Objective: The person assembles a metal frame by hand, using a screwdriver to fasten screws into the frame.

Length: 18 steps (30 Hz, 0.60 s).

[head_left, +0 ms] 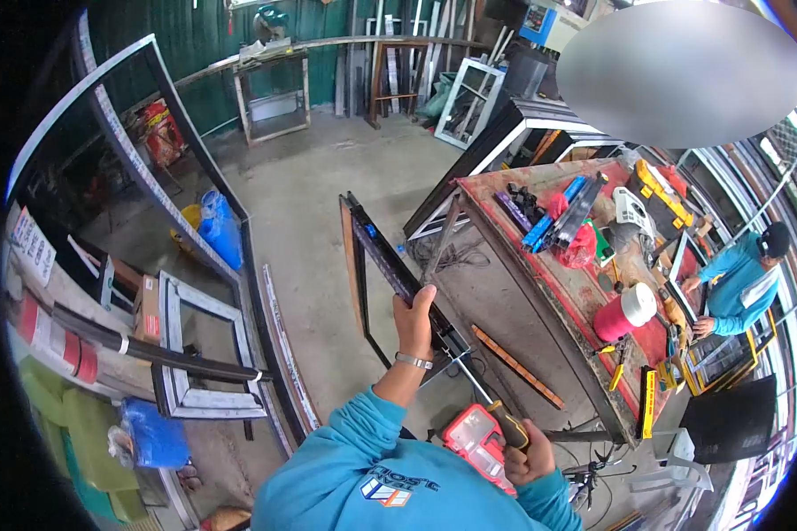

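My left hand [413, 326], with a metal watch at the wrist, is wrapped round the upper edge of a dark window sash [383, 257] that stands tilted in front of me. In my right hand [531, 457] is a long screwdriver [510, 427] with a yellow and black handle. Its shaft runs up and left to the near end of the sash, just past my left hand; whether the tip sits in a screw is too small to tell. Below the screwdriver lies a red and clear plastic case [480, 441], partly hidden by my right hand and sleeve.
To the right stands a red-topped workbench [540, 199] with tools and a pink jug [624, 314]. A co-worker [739, 283] handles a frame at its far side. A wooden strip [518, 365] lies on the floor. Large frames [208, 168] lean at the left.
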Each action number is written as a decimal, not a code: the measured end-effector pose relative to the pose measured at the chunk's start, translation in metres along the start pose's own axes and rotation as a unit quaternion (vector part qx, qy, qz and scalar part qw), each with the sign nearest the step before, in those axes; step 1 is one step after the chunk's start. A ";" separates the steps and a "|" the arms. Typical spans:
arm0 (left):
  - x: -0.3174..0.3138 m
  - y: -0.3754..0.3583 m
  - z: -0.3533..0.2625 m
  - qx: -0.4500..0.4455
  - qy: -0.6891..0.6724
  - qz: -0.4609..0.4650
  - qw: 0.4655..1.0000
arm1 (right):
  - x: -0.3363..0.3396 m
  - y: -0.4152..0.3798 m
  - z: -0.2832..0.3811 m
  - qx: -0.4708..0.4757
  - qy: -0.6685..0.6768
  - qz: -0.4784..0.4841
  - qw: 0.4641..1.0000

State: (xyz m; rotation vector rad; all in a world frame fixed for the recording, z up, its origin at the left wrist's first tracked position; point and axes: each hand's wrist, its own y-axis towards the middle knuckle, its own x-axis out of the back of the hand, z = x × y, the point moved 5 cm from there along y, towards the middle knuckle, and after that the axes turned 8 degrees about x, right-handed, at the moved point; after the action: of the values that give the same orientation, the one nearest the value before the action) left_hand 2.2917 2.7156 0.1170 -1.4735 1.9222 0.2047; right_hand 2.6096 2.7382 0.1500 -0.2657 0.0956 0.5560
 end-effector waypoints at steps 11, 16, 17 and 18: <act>-0.004 0.043 -0.013 -0.001 0.028 0.041 0.999 | -0.054 0.014 0.016 0.193 -0.175 0.075 0.963; 0.003 0.063 -0.008 -0.003 -0.012 0.026 1.000 | -0.078 0.026 0.041 0.420 -0.454 0.138 0.774; 0.006 0.066 -0.005 -0.005 0.008 0.018 1.000 | -0.069 0.032 0.028 0.326 -0.396 0.095 0.853; 0.003 0.073 0.000 -0.009 0.024 0.016 1.000 | -0.058 0.038 0.015 0.232 -0.330 0.047 0.914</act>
State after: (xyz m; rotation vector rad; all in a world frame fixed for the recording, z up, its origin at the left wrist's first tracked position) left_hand 2.2261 2.7380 0.0945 -1.4726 1.9877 0.2032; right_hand 2.5400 2.7439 0.1655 0.4011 -0.4167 0.6762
